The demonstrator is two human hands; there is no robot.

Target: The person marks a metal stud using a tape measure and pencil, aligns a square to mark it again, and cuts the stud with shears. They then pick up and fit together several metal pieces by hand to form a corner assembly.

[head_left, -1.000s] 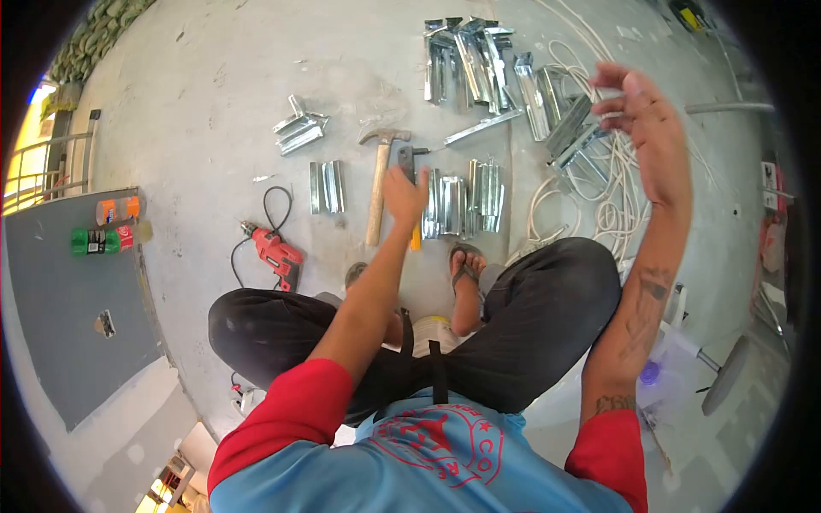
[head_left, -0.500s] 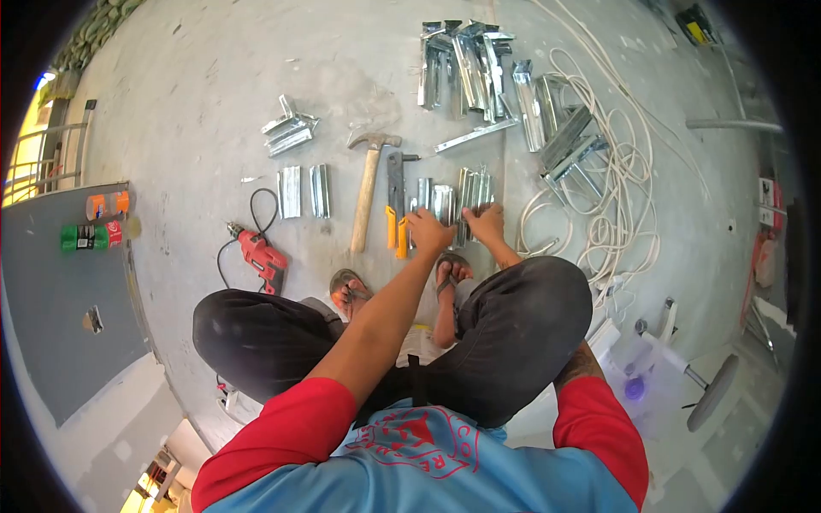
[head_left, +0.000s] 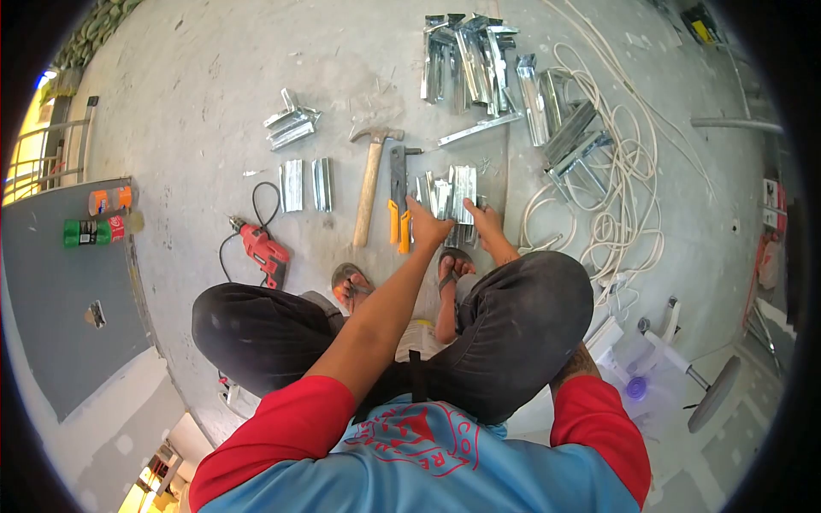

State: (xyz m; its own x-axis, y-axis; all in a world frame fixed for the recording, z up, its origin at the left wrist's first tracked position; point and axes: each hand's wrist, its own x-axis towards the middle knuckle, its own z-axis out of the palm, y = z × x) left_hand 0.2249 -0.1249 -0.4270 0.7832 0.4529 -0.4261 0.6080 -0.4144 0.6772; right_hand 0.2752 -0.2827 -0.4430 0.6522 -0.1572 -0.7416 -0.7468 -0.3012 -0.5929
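Observation:
Between my two hands, just ahead of my right foot, lies a bunch of short shiny metal channel pieces (head_left: pixel 463 185). My left hand (head_left: pixel 429 227) is curled against the bunch's left side. From the right, my right hand (head_left: pixel 486 228) grips the same bunch, thumb on top. Left of my left hand are metal snips with orange handles (head_left: pixel 398 188), and beside them a hammer with a wooden handle (head_left: pixel 369 192). Two separate metal pieces (head_left: pixel 292 185) lie further left, with a small pile of bent pieces (head_left: pixel 291 121) beyond them.
A red drill (head_left: pixel 263 253) with a black cord lies at the left. Ahead is a larger heap of metal pieces (head_left: pixel 469 64). Coiled white cable (head_left: pixel 633 171) spreads over the floor at the right. Bottles (head_left: pixel 86 232) lie on a grey board (head_left: pixel 60 299) at far left.
The metal pieces on the right of the bunch have moved left, against the others. My right hand has come closer to my left hand with them.

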